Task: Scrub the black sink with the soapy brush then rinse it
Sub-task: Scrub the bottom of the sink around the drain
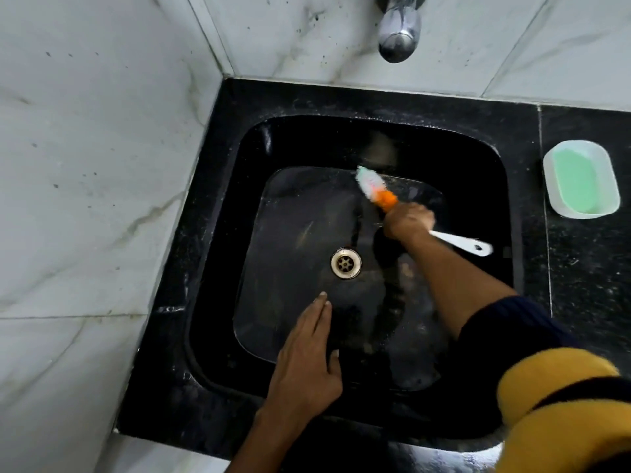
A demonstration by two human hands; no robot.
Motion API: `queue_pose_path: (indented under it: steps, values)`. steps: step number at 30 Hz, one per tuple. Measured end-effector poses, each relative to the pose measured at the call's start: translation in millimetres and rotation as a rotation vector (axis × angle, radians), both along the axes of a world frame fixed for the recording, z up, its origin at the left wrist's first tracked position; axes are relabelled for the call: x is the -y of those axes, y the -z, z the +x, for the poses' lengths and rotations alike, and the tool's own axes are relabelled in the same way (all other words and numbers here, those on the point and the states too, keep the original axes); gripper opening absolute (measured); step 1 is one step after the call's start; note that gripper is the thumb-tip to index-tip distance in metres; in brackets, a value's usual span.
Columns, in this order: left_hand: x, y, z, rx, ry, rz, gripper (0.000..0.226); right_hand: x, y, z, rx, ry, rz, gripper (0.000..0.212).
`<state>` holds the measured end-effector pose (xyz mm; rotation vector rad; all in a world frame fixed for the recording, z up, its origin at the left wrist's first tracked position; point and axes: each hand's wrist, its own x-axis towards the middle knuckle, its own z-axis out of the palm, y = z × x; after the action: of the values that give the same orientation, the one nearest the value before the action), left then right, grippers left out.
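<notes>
The black sink [218,254] is a square basin set in a black stone counter, with a metal drain [345,263] in its wet floor. My right hand [408,224] grips a brush [374,186] by its white handle, whose end sticks out to the right. The brush's white and orange bristles are soapy and lie against the basin floor near the back wall. My left hand [307,360] reaches over the sink's front rim with straight fingers pointing toward the drain; it holds nothing.
A chrome tap [398,29] juts from the marble wall above the sink's back edge, with no water running. A white tub of green soapy liquid [580,179] stands on the black counter to the right. Marble walls close in the left and back.
</notes>
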<state>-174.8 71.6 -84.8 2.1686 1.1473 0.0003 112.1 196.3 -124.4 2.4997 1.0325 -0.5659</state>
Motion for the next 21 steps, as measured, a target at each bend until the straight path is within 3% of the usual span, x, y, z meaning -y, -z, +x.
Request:
queue_pose_path:
  steps: [5,10,16,21]
  values:
    - [2.2,-3.4,7.5,0.018,0.013,0.033,0.083,8.2,-8.2,56.1,0.275,-0.185,-0.126,0.034]
    - [5.0,-2.4,15.2,-0.01,0.048,0.02,0.085,-29.6,-14.1,53.8,0.287,-0.335,-0.17,0.033]
    - [8.5,-0.8,15.1,-0.044,0.043,0.018,0.086,-43.5,16.6,18.0,0.203,-0.425,-0.072,0.034]
    - [7.9,-2.4,16.0,-0.028,0.022,0.01,0.087,-18.7,-0.8,55.8,0.264,-0.397,-0.221,0.036]
